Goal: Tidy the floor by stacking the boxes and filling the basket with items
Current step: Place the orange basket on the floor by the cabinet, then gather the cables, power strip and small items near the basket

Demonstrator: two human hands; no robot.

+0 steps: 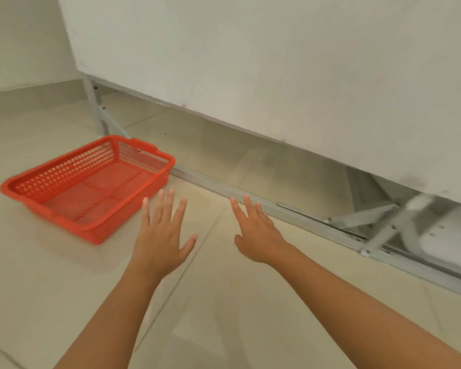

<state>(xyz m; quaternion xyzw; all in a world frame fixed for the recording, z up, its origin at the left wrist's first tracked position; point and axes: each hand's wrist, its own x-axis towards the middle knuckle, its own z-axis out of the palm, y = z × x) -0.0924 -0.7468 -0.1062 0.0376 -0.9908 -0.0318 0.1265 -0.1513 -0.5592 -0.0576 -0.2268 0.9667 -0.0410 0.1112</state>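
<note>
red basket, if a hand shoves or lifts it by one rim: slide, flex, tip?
The red basket looks empty, with perforated plastic walls, so it is probably light. On the glossy tiled floor it would likely slide rather than tip, being low and wide. The thin lattice may flex somewhat if lifted one-handed by a rim.

A basket [87, 187] sits on the tiled floor [37, 275] to the left, with nothing in it. Behind it and to the right, a large board [277, 62] runs across the back, raised on a metal frame [290, 214] whose rail lies along the floor. The person's left hand [161, 235] reaches out just right of the basket's near corner. The right hand [256, 235] is beside it, just before the rail. Folded legs [370, 219] lie under the board at far right.
</note>
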